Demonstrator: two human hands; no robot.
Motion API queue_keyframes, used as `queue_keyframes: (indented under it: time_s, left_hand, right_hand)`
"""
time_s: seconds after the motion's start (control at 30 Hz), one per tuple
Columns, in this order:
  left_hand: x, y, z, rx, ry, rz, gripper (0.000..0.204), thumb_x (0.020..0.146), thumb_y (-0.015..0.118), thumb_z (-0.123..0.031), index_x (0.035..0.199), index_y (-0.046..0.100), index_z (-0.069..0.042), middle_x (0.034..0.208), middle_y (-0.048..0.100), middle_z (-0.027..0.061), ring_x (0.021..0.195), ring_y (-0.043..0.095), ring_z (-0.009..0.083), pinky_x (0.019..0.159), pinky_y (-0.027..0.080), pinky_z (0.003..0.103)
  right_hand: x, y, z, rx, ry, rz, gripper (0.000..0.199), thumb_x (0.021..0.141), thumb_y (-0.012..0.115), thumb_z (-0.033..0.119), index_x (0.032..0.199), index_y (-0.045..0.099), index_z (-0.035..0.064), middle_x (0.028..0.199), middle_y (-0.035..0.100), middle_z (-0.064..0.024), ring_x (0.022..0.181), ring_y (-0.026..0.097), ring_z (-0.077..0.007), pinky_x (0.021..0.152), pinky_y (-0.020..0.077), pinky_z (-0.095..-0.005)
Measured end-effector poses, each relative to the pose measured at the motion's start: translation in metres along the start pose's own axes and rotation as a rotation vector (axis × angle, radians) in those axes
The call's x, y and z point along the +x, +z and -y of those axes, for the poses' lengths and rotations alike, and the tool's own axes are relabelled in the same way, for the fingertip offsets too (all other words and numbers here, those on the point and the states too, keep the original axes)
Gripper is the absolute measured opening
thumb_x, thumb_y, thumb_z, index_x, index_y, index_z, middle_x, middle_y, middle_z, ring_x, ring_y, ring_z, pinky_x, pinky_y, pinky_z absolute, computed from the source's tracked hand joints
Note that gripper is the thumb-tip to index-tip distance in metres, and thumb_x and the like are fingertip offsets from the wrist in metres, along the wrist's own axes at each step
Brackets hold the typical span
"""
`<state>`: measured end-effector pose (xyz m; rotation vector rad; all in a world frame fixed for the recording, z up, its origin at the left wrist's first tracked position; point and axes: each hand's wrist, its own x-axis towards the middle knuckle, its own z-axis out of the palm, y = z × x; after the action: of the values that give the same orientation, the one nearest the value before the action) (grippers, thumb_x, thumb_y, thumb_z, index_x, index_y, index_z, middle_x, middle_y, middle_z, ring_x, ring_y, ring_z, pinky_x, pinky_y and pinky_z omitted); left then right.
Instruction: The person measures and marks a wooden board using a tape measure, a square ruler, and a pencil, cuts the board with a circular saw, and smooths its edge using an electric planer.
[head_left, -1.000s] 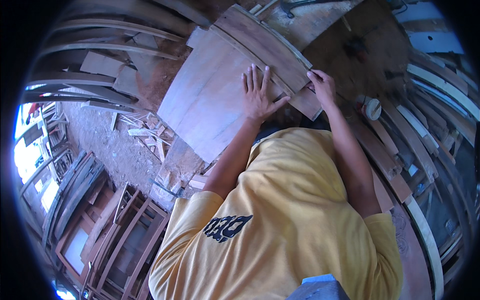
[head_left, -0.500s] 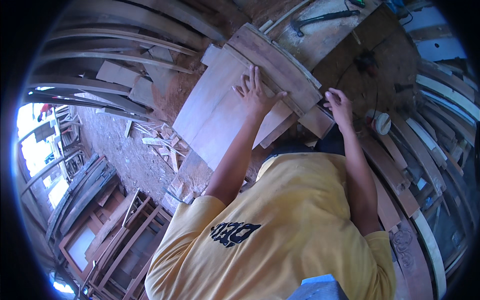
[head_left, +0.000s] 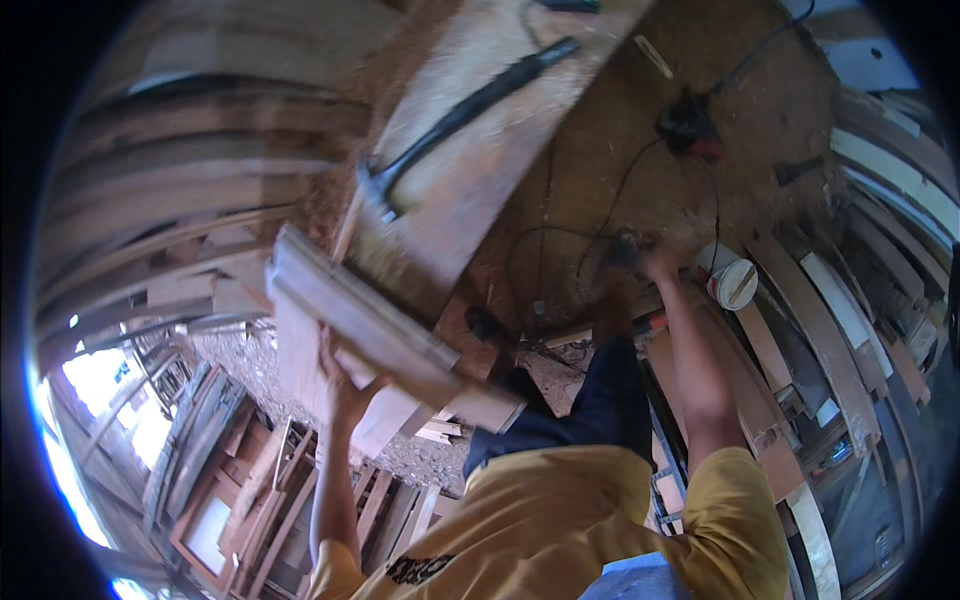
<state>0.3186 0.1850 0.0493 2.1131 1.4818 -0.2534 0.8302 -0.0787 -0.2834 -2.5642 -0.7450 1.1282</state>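
Fingers of your left hand (head_left: 346, 398) spread wide against the broad, pale-brown wooden panel (head_left: 390, 335) at your front left; even pressure should steady it best. Long strips line it. Farther out, your right hand (head_left: 658, 262) blurs, its hold unclear; beyond lies a dark-handled metal hammer (head_left: 455, 118).

The person before me wears the one view on the head, aimed steeply down: the yellow T-shirt (head_left: 530, 505) looms close along the bottom of the frame, the wooden panel (head_left: 375, 315) lies beyond it, left of centre, the claw hammer (head_left: 470, 108) at upper middle, and the fisheye bows long planks (head_left: 810, 335) down the right side
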Motion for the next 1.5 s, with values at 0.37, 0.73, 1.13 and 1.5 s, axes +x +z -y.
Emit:
queue_keyframes:
  time_s: [0.37, 0.73, 1.13, 1.5]
  left_hand:
    - [-0.006, 0.005, -0.016, -0.301, -0.261, 0.136, 0.163, 0.053, 0.098, -0.055, 0.164, -0.018, -0.025, 0.173, -0.014, 0.0096, 0.159, 0.007, 0.0333, 0.127, 0.019, 0.057]
    - [0.000, -0.007, -0.016, 0.248, -0.100, 0.128, 0.153, 0.053, 0.089, -0.073, 0.165, -0.002, -0.021, 0.173, -0.007, 0.0177, 0.157, 0.003, 0.0447, 0.128, 0.019, 0.060]
    - [-0.014, 0.038, 0.017, -0.002, 0.088, -0.279, 0.135, 0.062, 0.076, -0.084, 0.166, 0.019, -0.020, 0.173, 0.010, 0.0150, 0.157, 0.006, 0.0454, 0.127, 0.006, 0.064]
    - [-0.004, 0.060, 0.021, 0.072, 0.161, -0.485, 0.114, 0.073, 0.067, -0.085, 0.162, 0.034, -0.021, 0.169, 0.028, 0.0117, 0.156, 0.017, 0.0428, 0.127, 0.007, 0.059]
  right_hand:
    - [0.366, 0.024, -0.133, -0.987, -0.062, 0.200, 0.051, 0.103, 0.044, 0.034, 0.144, 0.055, 0.0055, 0.146, 0.055, -0.0208, 0.138, 0.049, -0.0358, 0.119, 0.0314, -0.0482]
    - [0.331, -0.199, -0.200, -1.095, -0.420, 0.232, 0.071, 0.094, 0.067, 0.046, 0.152, 0.047, 0.0121, 0.134, 0.063, -0.0235, 0.121, 0.061, -0.0425, 0.104, 0.0487, -0.0482]
    - [-0.163, -0.212, -0.081, 0.741, 0.235, 0.090, 0.032, 0.093, 0.063, 0.001, 0.124, 0.061, 0.0044, 0.074, 0.059, -0.0024, 0.051, 0.052, -0.0108, 0.044, 0.0404, -0.0241]
    - [-0.390, -0.128, 0.067, 0.754, -0.139, -0.460, 0.028, 0.096, 0.070, 0.005, 0.123, 0.069, -0.0013, 0.081, 0.060, 0.0005, 0.061, 0.047, -0.0059, 0.052, 0.0387, -0.0236]
